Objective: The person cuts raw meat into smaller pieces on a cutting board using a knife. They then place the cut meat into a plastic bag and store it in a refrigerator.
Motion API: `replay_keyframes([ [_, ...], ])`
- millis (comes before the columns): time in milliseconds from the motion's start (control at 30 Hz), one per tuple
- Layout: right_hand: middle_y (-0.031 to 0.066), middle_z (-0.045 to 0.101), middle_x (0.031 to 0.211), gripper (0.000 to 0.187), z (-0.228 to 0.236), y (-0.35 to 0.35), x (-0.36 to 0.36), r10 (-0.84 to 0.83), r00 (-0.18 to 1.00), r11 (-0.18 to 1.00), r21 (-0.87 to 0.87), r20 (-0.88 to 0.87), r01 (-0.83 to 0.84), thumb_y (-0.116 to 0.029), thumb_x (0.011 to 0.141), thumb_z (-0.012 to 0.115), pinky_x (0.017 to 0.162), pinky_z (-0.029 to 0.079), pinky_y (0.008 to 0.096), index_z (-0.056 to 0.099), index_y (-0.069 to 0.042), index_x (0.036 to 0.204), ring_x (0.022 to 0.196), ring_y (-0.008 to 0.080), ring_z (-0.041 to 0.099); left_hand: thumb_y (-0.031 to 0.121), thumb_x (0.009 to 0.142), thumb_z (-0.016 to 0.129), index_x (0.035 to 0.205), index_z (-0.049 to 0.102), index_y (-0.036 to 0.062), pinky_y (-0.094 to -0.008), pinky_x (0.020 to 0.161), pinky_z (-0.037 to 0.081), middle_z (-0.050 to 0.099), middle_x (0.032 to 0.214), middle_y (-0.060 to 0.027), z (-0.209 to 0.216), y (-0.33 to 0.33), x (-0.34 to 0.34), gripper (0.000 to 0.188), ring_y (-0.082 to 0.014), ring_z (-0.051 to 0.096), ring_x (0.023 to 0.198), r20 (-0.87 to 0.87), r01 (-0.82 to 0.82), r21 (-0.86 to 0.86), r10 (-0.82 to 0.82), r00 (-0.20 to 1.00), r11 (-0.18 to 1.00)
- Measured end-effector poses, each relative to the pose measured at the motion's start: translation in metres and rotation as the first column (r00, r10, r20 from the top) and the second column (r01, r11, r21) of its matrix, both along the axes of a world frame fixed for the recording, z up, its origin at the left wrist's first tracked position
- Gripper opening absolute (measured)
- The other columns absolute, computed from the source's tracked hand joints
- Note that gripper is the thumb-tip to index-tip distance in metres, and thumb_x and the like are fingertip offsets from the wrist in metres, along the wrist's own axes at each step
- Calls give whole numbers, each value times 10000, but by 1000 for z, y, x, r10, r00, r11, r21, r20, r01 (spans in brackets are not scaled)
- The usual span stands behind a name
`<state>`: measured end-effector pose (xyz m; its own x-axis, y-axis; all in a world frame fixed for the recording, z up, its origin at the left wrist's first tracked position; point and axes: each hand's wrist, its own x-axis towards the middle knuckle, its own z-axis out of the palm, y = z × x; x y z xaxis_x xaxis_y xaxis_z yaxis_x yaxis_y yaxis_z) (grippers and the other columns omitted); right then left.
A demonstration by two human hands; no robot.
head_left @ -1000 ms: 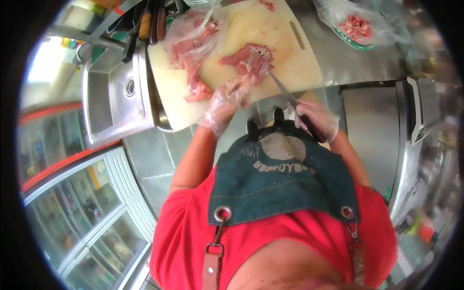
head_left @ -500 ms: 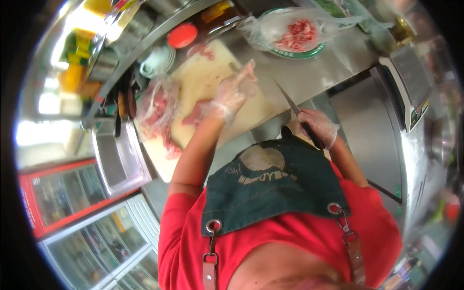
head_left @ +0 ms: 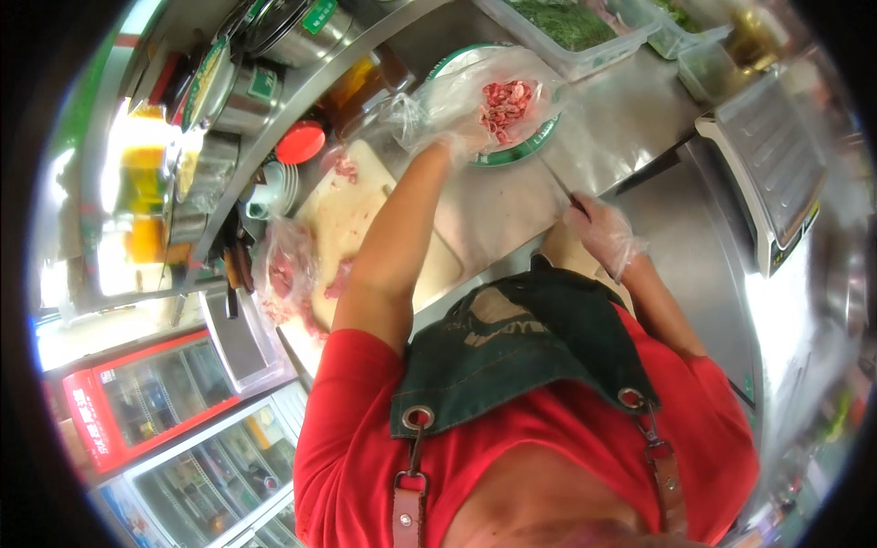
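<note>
My left hand (head_left: 466, 142), in a clear plastic glove, reaches to the near edge of a pile of sliced raw meat (head_left: 508, 108). The slices lie on a clear plastic bag (head_left: 448, 96) spread over a green-rimmed plate (head_left: 505, 157). Glove and bag blur together there, so my left fingers are hard to make out. My gloved right hand (head_left: 603, 236) is closed round the dark handle of a knife (head_left: 559, 181), its blade pointing up and left toward the plate. A larger piece of raw meat (head_left: 339, 279) rests on the cutting board (head_left: 429, 251), partly behind my left arm.
Bagged raw meat (head_left: 289, 265) sits on the board's left side, and meat scraps (head_left: 345, 168) lie at its far end. A red lid (head_left: 300, 142) and stacked white bowls (head_left: 272, 190) stand beyond. To the right is a scale (head_left: 767, 155); tubs of greens (head_left: 575, 32) are at the back.
My left hand has moved from above the board, away and to the right, to the meat on the plate. The knife stays in my right hand. The whole view has shifted.
</note>
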<state>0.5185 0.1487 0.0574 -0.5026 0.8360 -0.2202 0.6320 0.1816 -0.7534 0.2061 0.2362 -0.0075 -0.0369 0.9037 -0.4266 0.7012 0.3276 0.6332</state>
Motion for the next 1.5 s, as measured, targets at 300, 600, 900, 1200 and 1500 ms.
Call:
replay_keyframes([
  [300,112,623,697,306,18,49,-59,-249,943,751,-659,-223,42,-273,885,547,439,439,305,599,17,964,491,139,546,261,882,595,1208,549,8,-348,843,495,646,1073,-150,-3,21,-3,415,-264,617,988,-145,201,7,-198,969,980],
  [600,64,584,700,250,38,39,-63,-366,908,624,-777,-204,77,-307,878,585,376,418,281,568,-57,870,502,137,539,296,775,740,981,692,70,-349,779,500,692,912,-131,0,11,-1,309,-254,652,871,-207,221,46,-207,956,974],
  [900,49,584,698,272,22,42,-72,-410,881,565,-824,-236,42,-324,875,604,401,433,271,562,-56,872,517,130,544,276,846,619,1121,635,77,-385,878,489,648,1120,-171,60,-18,5,340,-330,622,1021,-506,113,-54,-125,853,992],
  [1200,32,487,574,361,42,16,-25,-284,939,633,-773,-196,30,-403,906,540,374,339,230,580,-51,975,402,118,431,189,902,451,1098,619,78,-448,840,508,654,1080,-191,116,-214,-24,282,-356,639,996,-534,-49,68,78,842,997],
  [1500,47,508,611,240,70,-40,-89,-29,966,835,-537,-256,-117,-273,911,519,433,331,221,573,-39,916,461,97,428,192,889,573,1003,673,110,-434,744,520,671,961,-158,58,-369,-47,172,-352,647,844,-296,-596,403,715,634,695],
])
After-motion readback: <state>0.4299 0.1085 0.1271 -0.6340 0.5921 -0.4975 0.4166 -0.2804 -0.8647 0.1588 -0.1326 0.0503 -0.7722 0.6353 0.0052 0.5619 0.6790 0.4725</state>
